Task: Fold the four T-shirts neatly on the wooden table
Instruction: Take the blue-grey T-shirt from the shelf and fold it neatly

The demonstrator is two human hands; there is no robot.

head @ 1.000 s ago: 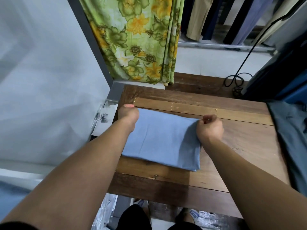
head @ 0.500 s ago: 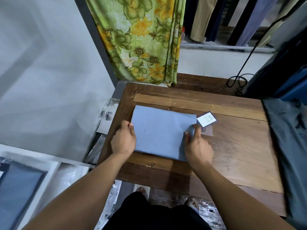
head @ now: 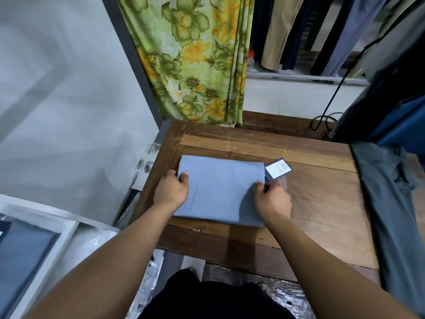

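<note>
A light blue T-shirt (head: 220, 189) lies folded into a flat rectangle on the left half of the wooden table (head: 322, 203). My left hand (head: 171, 189) grips its left edge, thumb on top and fingers tucked under the cloth. At the right edge, my right hand (head: 272, 199) holds the shirt with curled fingers. A white and dark hang tag (head: 278, 168) sticks out on the table by the shirt's far right corner, just beyond my right hand.
A grey garment (head: 386, 203) drapes over the table's right side. A floral curtain (head: 195, 61) hangs behind the table, with clothes on a rail (head: 299, 31) to its right. A white box holding blue cloth (head: 23, 249) sits at lower left, plastic bags beside it.
My hands came back from the shirt's far corners to its side edges. The hang tag is now uncovered at the right. The shirt lies a little nearer to me.
</note>
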